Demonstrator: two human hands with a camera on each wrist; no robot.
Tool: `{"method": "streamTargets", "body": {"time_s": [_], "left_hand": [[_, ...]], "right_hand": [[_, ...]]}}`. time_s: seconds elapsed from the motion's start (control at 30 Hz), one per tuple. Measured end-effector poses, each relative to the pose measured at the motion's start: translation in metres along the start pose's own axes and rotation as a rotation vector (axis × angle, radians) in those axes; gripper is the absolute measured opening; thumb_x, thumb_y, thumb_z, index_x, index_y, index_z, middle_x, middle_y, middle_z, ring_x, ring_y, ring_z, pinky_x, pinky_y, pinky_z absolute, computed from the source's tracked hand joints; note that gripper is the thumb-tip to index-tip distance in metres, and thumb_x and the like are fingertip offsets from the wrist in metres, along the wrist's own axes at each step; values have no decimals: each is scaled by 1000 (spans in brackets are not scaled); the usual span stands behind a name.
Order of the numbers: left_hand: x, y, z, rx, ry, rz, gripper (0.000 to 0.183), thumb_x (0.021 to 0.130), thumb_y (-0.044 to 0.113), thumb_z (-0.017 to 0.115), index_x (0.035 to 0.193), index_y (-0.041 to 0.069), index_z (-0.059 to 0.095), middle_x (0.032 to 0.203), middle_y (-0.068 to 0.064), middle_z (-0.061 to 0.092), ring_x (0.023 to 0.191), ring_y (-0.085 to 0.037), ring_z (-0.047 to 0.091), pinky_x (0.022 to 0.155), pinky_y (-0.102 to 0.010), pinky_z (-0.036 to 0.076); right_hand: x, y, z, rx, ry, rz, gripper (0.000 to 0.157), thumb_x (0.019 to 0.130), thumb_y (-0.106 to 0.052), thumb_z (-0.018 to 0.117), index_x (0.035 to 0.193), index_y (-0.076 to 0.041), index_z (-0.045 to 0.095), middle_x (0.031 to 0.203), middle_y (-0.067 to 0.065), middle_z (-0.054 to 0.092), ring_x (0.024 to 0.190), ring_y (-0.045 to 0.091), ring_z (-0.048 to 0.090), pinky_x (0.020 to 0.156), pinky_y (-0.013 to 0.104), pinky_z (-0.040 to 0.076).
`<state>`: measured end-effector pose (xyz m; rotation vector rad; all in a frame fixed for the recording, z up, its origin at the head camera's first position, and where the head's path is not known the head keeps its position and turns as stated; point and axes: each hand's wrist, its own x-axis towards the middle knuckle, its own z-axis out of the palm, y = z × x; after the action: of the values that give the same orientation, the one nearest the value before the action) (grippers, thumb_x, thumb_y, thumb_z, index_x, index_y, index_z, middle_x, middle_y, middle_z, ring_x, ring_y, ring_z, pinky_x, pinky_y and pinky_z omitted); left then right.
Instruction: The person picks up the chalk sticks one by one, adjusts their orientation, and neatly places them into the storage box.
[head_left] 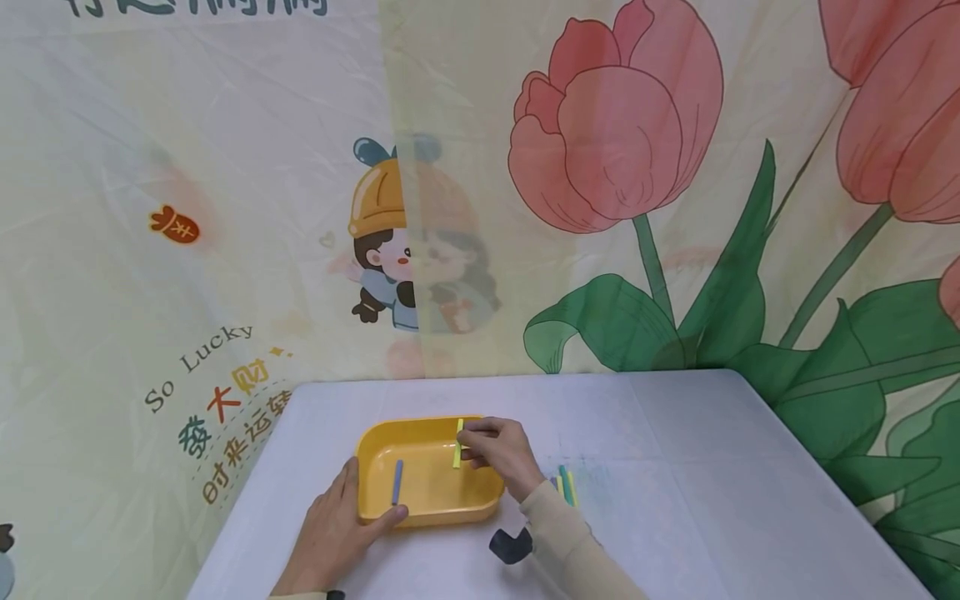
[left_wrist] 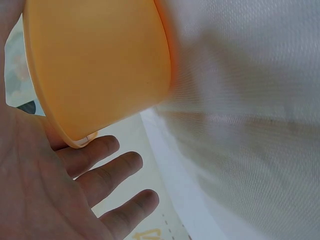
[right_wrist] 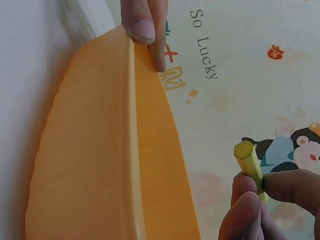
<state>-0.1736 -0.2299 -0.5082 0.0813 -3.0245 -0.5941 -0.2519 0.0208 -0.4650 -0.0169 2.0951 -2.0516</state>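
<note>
A yellow tray point(head_left: 427, 518) with rounded corners stands on the white-covered table. My left hand point(head_left: 330, 521) grips its left end, thumb over the near rim and fingers along the outer side. In the left wrist view the tray's outer wall point(left_wrist: 100, 65) fills the top, with several fingers spread past its edge. Over the tray's right part, my right hand point(head_left: 504, 454) pinches a yellow chalk stick point(head_left: 457, 450) between thumb and fingers. The right wrist view shows the six-sided end of this chalk stick point(right_wrist: 246, 151) above the rim. A blue chalk stick point(head_left: 397, 483) lies inside the tray at the left.
Several more chalk sticks point(head_left: 566, 485), green, yellow and purplish, lie on the table right of the tray, partly behind my right wrist. Greenish smudges mark the cloth point(head_left: 596, 479) there. A black strap piece point(head_left: 510, 547) shows beside my right sleeve. A printed curtain point(head_left: 450, 358) hangs behind the table.
</note>
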Motion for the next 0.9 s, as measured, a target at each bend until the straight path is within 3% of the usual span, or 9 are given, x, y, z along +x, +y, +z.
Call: {"method": "streamTargets", "body": {"time_s": [0.57,0.9], "left_hand": [[2,3,-1,15,-30,-33,127,68,87,39,146,-7,6,148,-29,20,128,-45,32,105,-60,27],[2,3,-2,18,-31,-33,126,68,87,40,146,-7,7,148,-29,20,128,-46,32,105,-61,27]], "right_hand": [[7,14,52,113,-24,26,30,78,-18,75,102,-1,67,87,9,68,72,25,69,63,32,59],[15,23,73,43,-5,81,24,77,-16,76,96,-3,68,83,8,67,66,20,68,59,30,58]]}}
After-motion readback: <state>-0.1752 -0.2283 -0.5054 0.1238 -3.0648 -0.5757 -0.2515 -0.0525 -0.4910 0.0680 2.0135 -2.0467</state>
